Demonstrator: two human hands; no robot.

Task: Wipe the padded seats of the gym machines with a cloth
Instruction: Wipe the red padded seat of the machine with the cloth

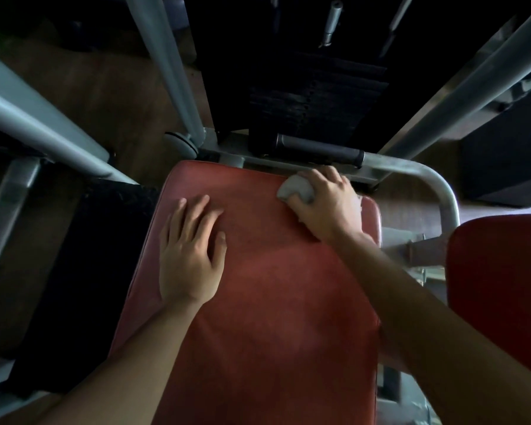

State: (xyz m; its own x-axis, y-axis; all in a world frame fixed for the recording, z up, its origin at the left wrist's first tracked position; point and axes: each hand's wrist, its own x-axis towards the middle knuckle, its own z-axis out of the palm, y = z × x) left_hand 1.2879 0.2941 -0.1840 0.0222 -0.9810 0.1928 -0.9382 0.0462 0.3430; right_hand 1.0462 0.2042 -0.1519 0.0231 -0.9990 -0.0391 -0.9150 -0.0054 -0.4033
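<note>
cloth (295,190) at far right corner of red seat (258,317), clamped in our right grip (325,204), left grip (190,256) flat by left edge, fingers apart, open pad below

Most of the cloth (293,190) lies hidden under the right hand (325,207)

padded seat (267,286): red-brown vinyl, rounded corners, flat, running lengthwise away from camera | cloth (295,191): pale grey, bunched into a wad, on seat's far right corner, gripped under right hand (325,204) | second padded seat (497,286): red, at right edge, apart
</note>
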